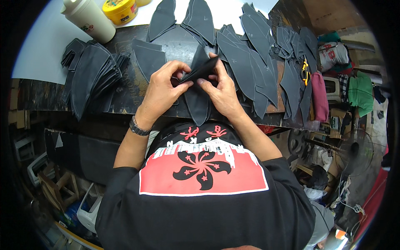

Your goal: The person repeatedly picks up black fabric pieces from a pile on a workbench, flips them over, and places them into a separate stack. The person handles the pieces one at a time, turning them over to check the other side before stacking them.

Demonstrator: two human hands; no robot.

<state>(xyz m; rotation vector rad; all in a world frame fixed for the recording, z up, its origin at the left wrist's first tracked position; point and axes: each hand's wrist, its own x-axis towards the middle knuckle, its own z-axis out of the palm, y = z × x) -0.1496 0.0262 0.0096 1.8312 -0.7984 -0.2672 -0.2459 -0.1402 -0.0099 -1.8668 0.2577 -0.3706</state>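
Close to the bench's near edge, I hold a black cut panel (201, 71) of thin leather-like sheet, folded over, between both hands. The thumb and fingers of my left hand (163, 85) pinch its left end. My right hand (221, 92) grips the other end, with its index finger behind the fold. A pointed black panel (198, 109) lies under my hands, its tip reaching past the bench edge; whether it joins the held one I cannot tell. Left of my hands lies a curved panel (149, 60). Pointed panels (239, 66) are piled just to the right.
A thick stack of black panels (89, 79) sits on the left of the dark bench (125, 93). Behind stand a white tumbler (89, 21) and a yellow tub (120, 10). Yellow-handled scissors (305, 73) and a maroon cloth bundle (320, 98) are at the right end.
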